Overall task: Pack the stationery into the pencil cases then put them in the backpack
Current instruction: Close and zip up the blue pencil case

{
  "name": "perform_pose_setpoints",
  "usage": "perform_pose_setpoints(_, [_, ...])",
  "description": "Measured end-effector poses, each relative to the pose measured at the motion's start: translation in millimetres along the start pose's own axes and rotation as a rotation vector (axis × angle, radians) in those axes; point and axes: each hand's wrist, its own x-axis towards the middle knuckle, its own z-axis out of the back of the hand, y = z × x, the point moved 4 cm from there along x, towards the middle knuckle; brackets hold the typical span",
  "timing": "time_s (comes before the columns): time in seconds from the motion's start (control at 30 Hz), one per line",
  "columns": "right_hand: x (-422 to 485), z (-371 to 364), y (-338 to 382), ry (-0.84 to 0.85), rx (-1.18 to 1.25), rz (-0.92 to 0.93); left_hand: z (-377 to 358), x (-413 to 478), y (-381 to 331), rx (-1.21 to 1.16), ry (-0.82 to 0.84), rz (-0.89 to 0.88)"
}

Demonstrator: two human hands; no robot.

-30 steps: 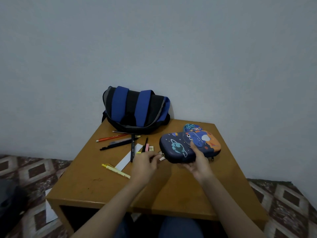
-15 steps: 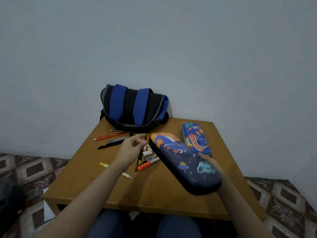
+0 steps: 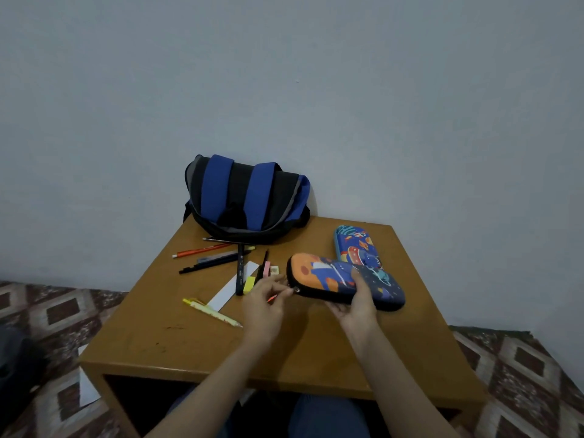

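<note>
The navy space-print pencil case (image 3: 331,275), orange at one end, is tilting closed above the table (image 3: 177,336); the right hand (image 3: 357,306) is gripping it from beneath; the left hand (image 3: 264,300) is pinching its zip pull (image 3: 297,290).

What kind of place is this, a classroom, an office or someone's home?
Probably a room in a home: a low wooden table against a plain wall, a diamond-patterned floor covering, and a blue-and-black backpack beside loose pens on it.
</note>
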Motion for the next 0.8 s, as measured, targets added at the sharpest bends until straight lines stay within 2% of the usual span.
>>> perform_pose_setpoints(0.23, [-0.4, 13.5, 2.2, 0.113, -0.299, -0.121, 37.0, 26.6, 18.3, 0.128, -0.01, 0.078])
perform_pose_setpoints(0.33, [-2.6, 12.3, 7.3, 0.151, -0.387, -0.136, 37.9, 38.0, 17.3, 0.149, 0.137, 0.061])
perform_pose_setpoints(0.47, [4.3, 19.3, 12.4, 0.151, -0.572, -0.103, 25.5, 36.8, 9.8, 0.129, 0.269, 0.166])
perform_pose_setpoints(0.53, [0.5, 15.0, 5.1, 0.168, -0.738, -0.065, 3.0, 20.1, -3.9, -0.022, 0.421, 0.281])
perform_pose_setpoints(0.6, [-2.1, 9.0, -3.1, 0.221, -0.847, 0.001, -25.4, -1.5, -12.6, -0.003, 0.579, 0.307])
perform_pose_setpoints(0.7, [-6.3, 2.8, -4.5, 0.24, -0.881, 0.048, -42.8, -12.5, -13.0, 0.071, 0.553, 0.252])
perform_pose_setpoints(0.8, [1.5, 11.7, -4.3, 0.165, -0.942, -0.058, -41.2, -13.6, -10.6, 0.02, 0.578, 0.284])
